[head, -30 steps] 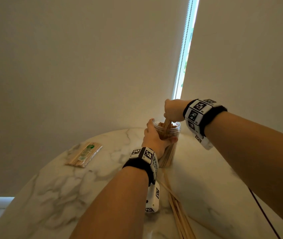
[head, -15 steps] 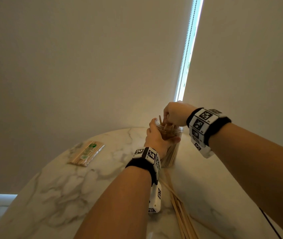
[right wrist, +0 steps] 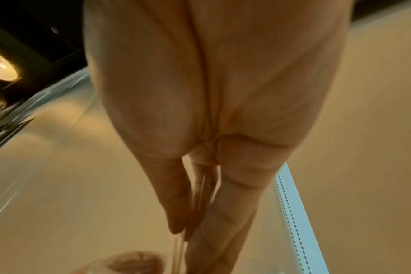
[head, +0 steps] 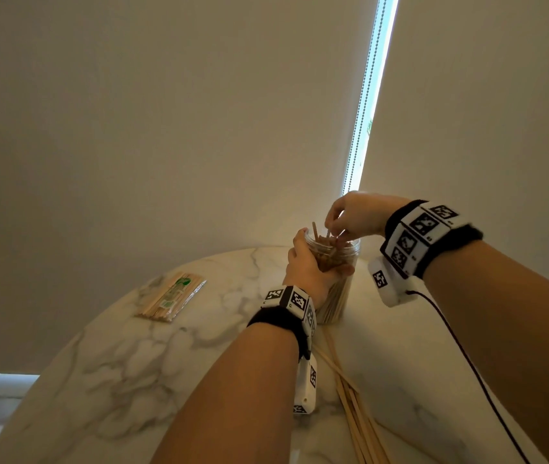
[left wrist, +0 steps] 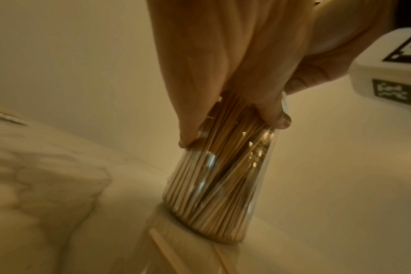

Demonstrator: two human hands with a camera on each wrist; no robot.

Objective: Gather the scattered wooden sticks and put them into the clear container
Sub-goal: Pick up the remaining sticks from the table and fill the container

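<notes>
A clear container (head: 340, 289) packed with thin wooden sticks stands upright near the far edge of the marble table (head: 132, 363). My left hand (head: 310, 269) grips its upper part; in the left wrist view the fingers (left wrist: 223, 83) wrap the container (left wrist: 214, 185). My right hand (head: 350, 217) hovers over the container's mouth and pinches thin sticks (head: 328, 234) that poke up out of it; the right wrist view shows fingertips (right wrist: 176, 218) closed on those sticks (right wrist: 178, 246). More loose sticks (head: 356, 416) lie on the table near my left forearm.
A sealed packet of sticks (head: 172, 298) lies on the table's left side. A drawn blind (head: 165, 112) hangs right behind the table, with a bright gap and bead chain (head: 365, 105). A black cable (head: 467, 363) runs from my right wrist across the table.
My right hand has lowered its sticks into the container, then risen a little and now pinches only the tips sticking out. The left hand kept its grip on the container.
</notes>
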